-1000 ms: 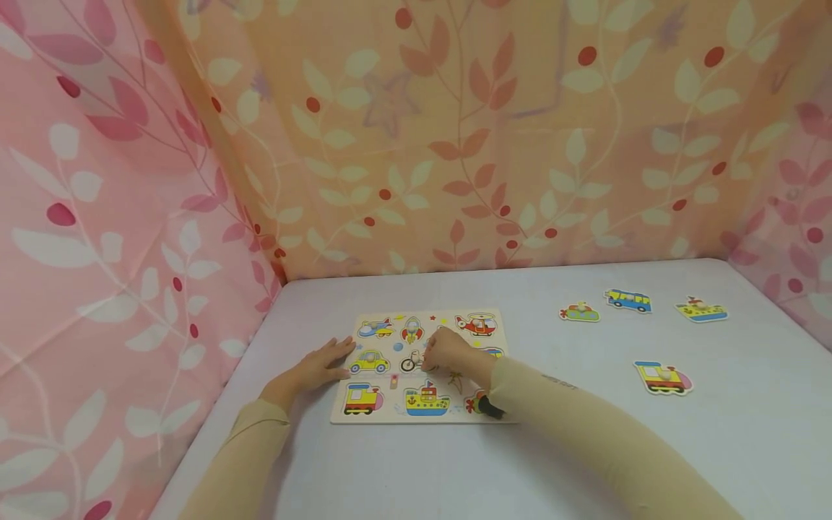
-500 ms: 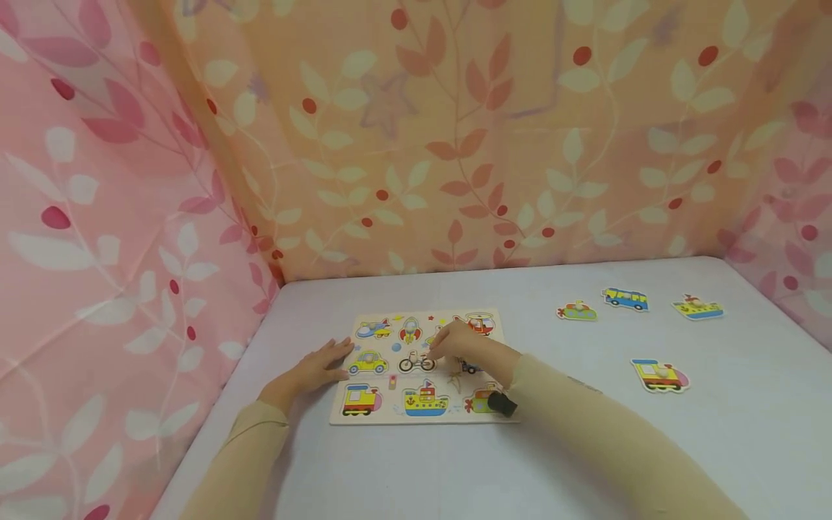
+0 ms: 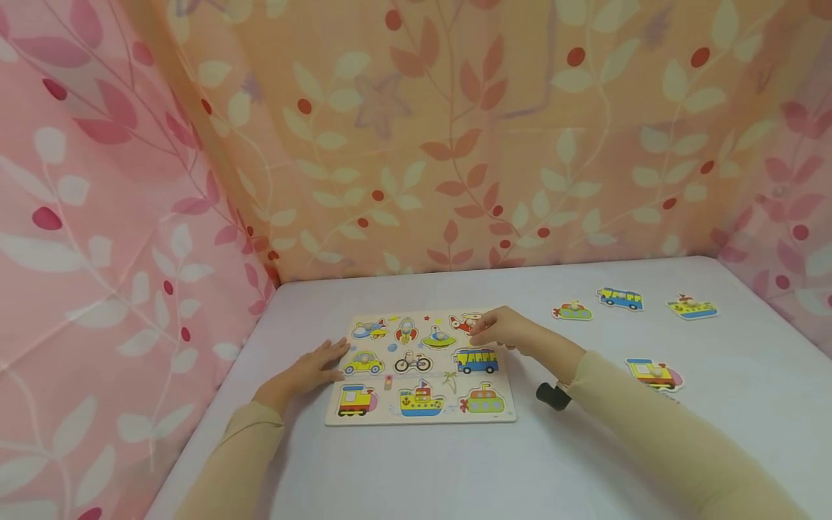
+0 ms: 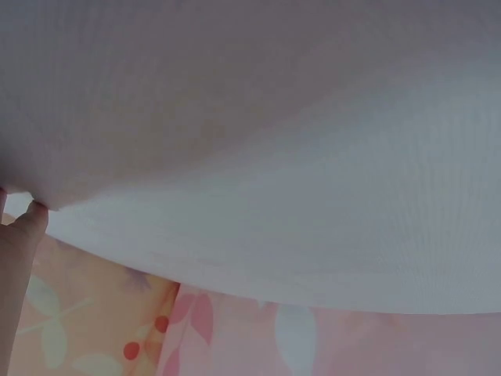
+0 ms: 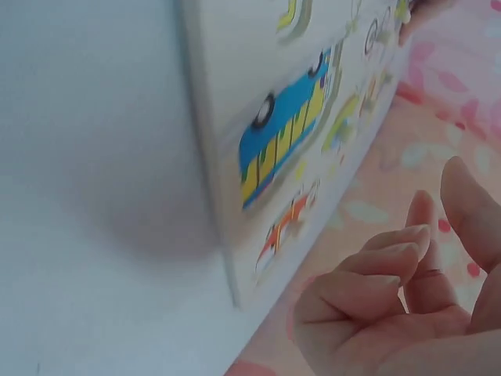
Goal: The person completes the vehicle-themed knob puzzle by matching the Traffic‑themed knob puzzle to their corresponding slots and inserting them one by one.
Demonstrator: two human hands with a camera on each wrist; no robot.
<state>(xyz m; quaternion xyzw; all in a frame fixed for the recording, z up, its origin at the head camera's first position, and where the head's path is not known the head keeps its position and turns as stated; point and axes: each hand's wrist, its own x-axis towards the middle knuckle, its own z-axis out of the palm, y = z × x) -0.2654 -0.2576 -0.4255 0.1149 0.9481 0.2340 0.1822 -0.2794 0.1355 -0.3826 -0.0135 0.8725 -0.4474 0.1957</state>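
Both your hands are at the puzzle board (image 3: 388,410), with four loose pieces to the board's right.
Your left hand (image 3: 315,367) rests at the board's left edge, fingers spread; your right hand (image 3: 510,331), fingers loosely bent and thumb apart, pinches nothing over its far right corner. The train piece (image 3: 642,368) lies right of the board; the submarine (image 3: 572,311), bus (image 3: 620,299) and ship (image 3: 692,310) lie off that corner. They look light, thin and stiff; best pinch each by its round knob.
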